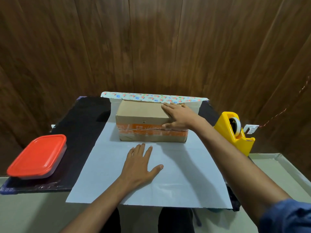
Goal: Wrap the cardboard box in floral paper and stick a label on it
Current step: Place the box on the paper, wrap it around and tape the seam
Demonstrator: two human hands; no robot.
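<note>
A brown cardboard box [143, 113] with orange print and tape on its front stands on a large sheet of wrapping paper [176, 175] lying white side up. The paper's far edge [151, 96] is folded over behind the box and shows its floral side. My right hand [180, 116] lies flat on the right end of the box top, fingers straight and reaching the floral edge. My left hand [141, 163] presses flat on the white paper just in front of the box, fingers spread.
A clear container with a red lid [37, 155] sits at the left on the black table top [80, 125]. A yellow tape dispenser [235, 132] with a white roll stands at the right. A wooden wall rises behind the table.
</note>
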